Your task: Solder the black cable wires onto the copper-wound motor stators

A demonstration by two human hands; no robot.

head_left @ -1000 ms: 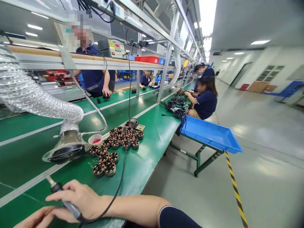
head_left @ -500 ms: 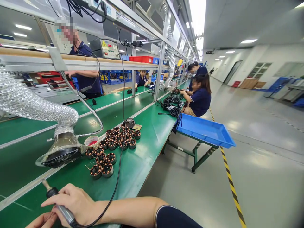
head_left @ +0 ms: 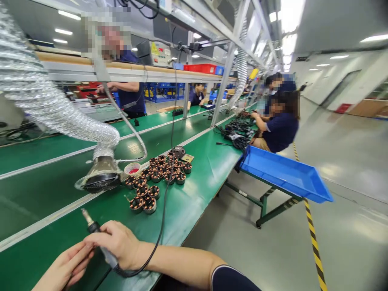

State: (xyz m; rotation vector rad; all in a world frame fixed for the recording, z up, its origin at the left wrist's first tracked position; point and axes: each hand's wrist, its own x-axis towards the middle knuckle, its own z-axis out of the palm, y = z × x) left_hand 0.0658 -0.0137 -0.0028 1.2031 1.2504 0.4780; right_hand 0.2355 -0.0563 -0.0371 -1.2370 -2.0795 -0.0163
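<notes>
My right hand (head_left: 119, 244) is wrapped round a soldering iron (head_left: 104, 244), its metal tip angled up and left over the green bench. The iron's black cord loops past my forearm. My left hand (head_left: 68, 264) is at the lower left, its fingers pressed together against the fingertips of my right hand. Whatever those fingers hold is hidden. Beyond my hands lies a group of motor stators (head_left: 149, 204) with copper windings. Beside them are a round tub (head_left: 132, 169) with something red inside and a fume extraction hood (head_left: 101, 178).
A silver flexible duct (head_left: 69, 113) comes down on the left to the hood. Bundled black cables (head_left: 238, 131) lie farther along the bench. A blue tray (head_left: 281, 171) rests on a green stand at the right. Co-workers sit and stand beyond.
The view has swung left, shifting the scene rightward. More of my left hand shows, its fingers now meeting my right hand's fingertips. The soldering iron stays in my right hand.
</notes>
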